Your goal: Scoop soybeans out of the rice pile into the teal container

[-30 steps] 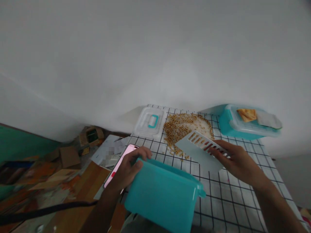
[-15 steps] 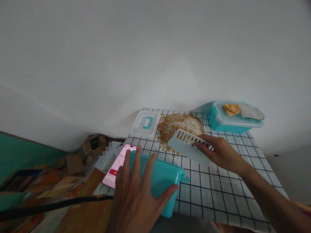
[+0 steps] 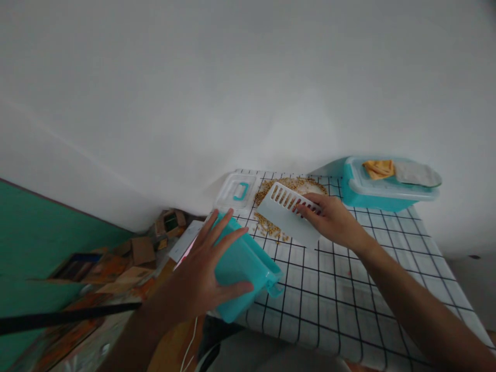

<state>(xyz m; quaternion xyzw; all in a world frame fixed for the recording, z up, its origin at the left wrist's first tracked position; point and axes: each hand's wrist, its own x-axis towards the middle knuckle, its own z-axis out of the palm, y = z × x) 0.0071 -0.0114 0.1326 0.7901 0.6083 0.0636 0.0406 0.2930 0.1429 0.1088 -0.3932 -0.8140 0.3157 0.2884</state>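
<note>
My left hand (image 3: 199,274) has its fingers spread over a turquoise plastic box (image 3: 242,266) and its thumb along the near side. The box is tipped on its side at the table's left front, its rim facing the grains; its inside is hidden. In my right hand (image 3: 329,217) is a flat white plastic plate with a row of slots (image 3: 284,219), fingers closed on its slotted edge. The plate slants over a spread pile of yellow-brown, bean-like grains (image 3: 267,227) mixed with fine white ones, hiding much of it.
A clear lid with a turquoise handle (image 3: 230,194) lies behind the box. At the back right, a lidded turquoise box (image 3: 372,199) carries a yellow cloth (image 3: 378,169) and a pale cloth (image 3: 416,174). Cardboard boxes (image 3: 142,251) clutter the floor left of the grid-patterned table (image 3: 333,289).
My left hand has turned and tilted the turquoise box, its back end lifting; it now covers most of the pink-screened phone. The slotted plate has shifted left and back over the grains.
</note>
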